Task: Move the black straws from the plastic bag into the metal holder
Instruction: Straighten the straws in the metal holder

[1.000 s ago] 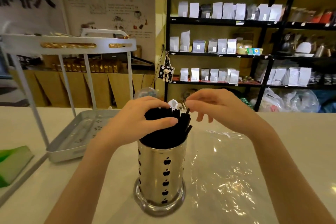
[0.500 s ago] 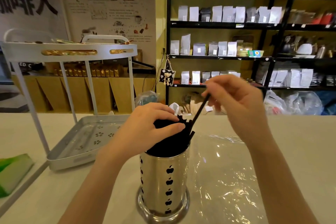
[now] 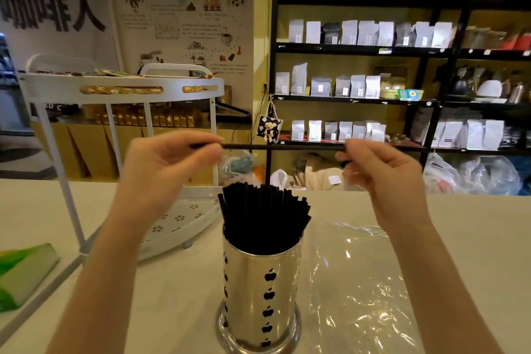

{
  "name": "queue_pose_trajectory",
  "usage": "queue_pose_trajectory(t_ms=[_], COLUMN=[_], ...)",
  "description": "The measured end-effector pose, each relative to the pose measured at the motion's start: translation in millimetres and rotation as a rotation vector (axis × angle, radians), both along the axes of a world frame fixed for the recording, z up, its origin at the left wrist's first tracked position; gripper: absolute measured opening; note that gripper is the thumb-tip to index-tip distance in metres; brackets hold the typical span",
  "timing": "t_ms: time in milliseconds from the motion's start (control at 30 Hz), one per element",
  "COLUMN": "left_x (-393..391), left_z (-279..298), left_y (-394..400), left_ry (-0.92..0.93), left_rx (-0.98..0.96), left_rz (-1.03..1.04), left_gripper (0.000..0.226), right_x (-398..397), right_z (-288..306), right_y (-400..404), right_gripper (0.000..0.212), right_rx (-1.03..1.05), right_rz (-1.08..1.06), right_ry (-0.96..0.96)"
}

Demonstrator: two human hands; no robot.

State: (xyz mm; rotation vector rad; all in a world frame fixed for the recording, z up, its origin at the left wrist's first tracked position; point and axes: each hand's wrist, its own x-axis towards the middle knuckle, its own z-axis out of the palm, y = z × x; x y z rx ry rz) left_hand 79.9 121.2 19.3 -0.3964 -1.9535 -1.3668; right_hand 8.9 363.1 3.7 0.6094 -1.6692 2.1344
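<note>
A shiny metal holder [image 3: 260, 290] with apple-shaped cutouts stands on the counter in front of me, packed with a bundle of black straws [image 3: 264, 215]. One black straw [image 3: 283, 147] is held level above the holder. My left hand [image 3: 169, 164] pinches its left end and my right hand [image 3: 382, 172] pinches its right end. The clear plastic bag [image 3: 359, 276] lies flat and crumpled on the counter to the right of the holder, under my right forearm.
A white two-tier metal rack [image 3: 120, 89] stands at the left, its lower tray [image 3: 184, 221] close behind the holder. A green object [image 3: 23, 270] lies at the far left edge. Dark shelves [image 3: 373, 100] with pouches fill the background.
My right hand pulled one straw up out of the bundle. My left hand left the bundle and took the straw's other end, so it is now held level above the holder.
</note>
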Motion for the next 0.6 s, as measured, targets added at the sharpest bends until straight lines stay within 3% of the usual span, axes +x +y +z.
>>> queue_pose_trajectory(t_ms=[133,233,367,600], left_x=[4,8,17,10], left_z=[2,4,10,0], left_y=[-32,-37,-17,24], left_ry=[0.096,0.163,0.154,-0.026], left_rx=[0.270,0.329,0.103,-0.428], left_rz=[0.059,0.037,0.116,0.042], left_gripper=[0.029,0.038,0.031,0.026], right_x=[10,17,20,15], right_z=[-4,-2,3,-4], right_y=[-14,-21,-12,-14], right_gripper=[0.012,0.010,0.005,0.038], right_rx=[0.496,0.666,0.783,1.072], right_rz=[0.157,0.210,-0.005,-0.075], right_ry=[0.136,0.181,0.172,-0.032])
